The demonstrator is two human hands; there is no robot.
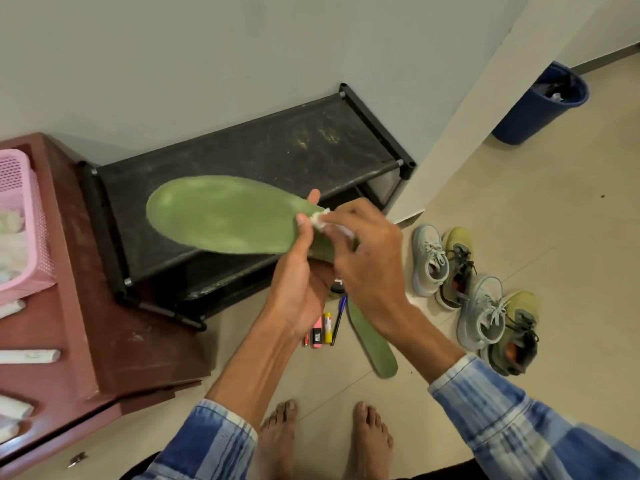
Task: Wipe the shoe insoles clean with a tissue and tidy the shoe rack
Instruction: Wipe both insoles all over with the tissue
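My left hand [300, 271] grips the heel end of a green insole [221, 214], held flat above the black shoe rack [263, 157]. My right hand [363, 247] pinches a small white tissue [319, 220] against the insole near its heel. A second green insole [375, 341] lies on the floor below my hands. The rack's top shelf is dusty and bears nothing.
Two pairs of sneakers [478, 296] stand on the floor at the right. A pen, batteries and small items [323, 329] lie by the rack. A maroon cabinet [104, 341] with a pink basket [20, 223] is at the left. A blue bin [540, 105] stands at the far right.
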